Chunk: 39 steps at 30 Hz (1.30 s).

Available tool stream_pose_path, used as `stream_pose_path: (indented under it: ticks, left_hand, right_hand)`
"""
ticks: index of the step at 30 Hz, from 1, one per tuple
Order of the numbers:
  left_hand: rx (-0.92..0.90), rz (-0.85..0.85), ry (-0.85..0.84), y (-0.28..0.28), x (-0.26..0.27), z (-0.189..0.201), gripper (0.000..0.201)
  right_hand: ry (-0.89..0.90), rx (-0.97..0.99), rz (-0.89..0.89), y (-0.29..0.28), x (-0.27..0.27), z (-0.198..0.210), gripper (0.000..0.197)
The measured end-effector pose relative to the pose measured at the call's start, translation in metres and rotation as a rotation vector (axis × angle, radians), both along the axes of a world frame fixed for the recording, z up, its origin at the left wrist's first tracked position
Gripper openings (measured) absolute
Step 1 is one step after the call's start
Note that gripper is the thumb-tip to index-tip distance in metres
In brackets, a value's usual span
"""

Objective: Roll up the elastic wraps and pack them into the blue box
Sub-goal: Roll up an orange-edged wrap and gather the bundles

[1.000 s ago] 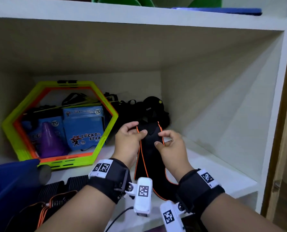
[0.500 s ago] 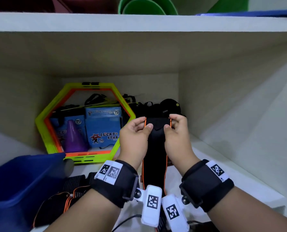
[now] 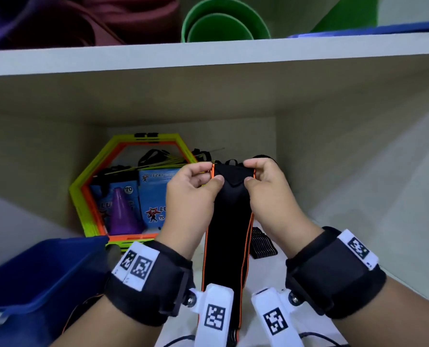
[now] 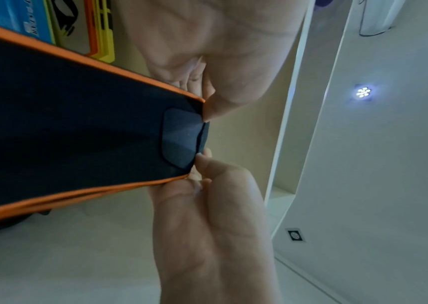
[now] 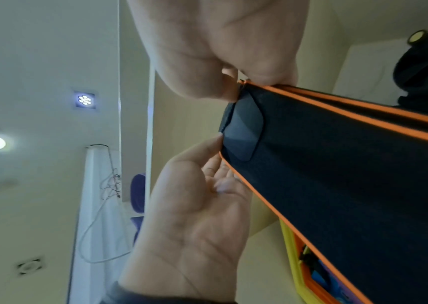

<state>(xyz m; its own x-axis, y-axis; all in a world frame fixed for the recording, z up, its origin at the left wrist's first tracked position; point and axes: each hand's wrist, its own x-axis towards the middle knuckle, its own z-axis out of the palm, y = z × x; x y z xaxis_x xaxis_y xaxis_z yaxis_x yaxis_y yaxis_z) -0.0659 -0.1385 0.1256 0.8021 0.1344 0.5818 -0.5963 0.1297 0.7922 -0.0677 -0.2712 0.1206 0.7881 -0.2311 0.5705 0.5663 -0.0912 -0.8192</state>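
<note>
A black elastic wrap (image 3: 228,234) with orange edges hangs down from both hands over the white shelf. My left hand (image 3: 209,176) pinches its top left corner and my right hand (image 3: 251,172) pinches the top right corner, stretching the end flat between them. A dark patch (image 4: 179,139) sits at that end of the wrap (image 5: 337,164). The wrist views show the thumbs and fingers of the left hand (image 4: 207,111) and right hand (image 5: 231,90) closed on the orange trim. The blue box (image 3: 33,271) stands at the lower left; its inside is hidden.
A yellow and orange hexagon frame (image 3: 88,181) leans at the back with a purple cone (image 3: 123,214) and blue packets (image 3: 156,191). A black ribbed piece (image 3: 261,244) lies on the shelf. Another orange-edged wrap (image 3: 76,314) peeks out beside the box. The upper shelf board (image 3: 208,56) is close overhead.
Both hands have lifted the wrap's end higher and slid out to its two top corners, pulling it flat. The head view has tilted up.
</note>
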Motion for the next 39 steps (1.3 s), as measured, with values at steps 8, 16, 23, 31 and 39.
stream_pose_path:
  ticks: [8,16,23,31,39]
  left_hand:
    - [0.112,0.001,0.070,0.017,0.008,0.014,0.013]
    - [0.244,0.110,0.068,0.011,0.043,0.017,0.023]
    - [0.535,0.017,0.046,0.022,0.038,-0.012,0.052]
    - [1.168,-0.001,0.258,0.043,0.021,-0.163,0.031]
    - [1.188,-0.116,0.258,0.052,0.021,-0.175,0.024]
  right_hand:
    - [0.069,-0.170,0.043,-0.015,0.011,0.016,0.028]
    - [0.022,-0.318,0.037,-0.031,0.054,0.024,0.039]
    - [0.058,-0.422,0.103,-0.054,0.047,-0.009,0.051]
    - [0.496,-0.970,0.207,-0.055,0.025,-0.145,0.041]
    - [0.603,-1.075,0.351,-0.056,0.018,-0.144,0.035]
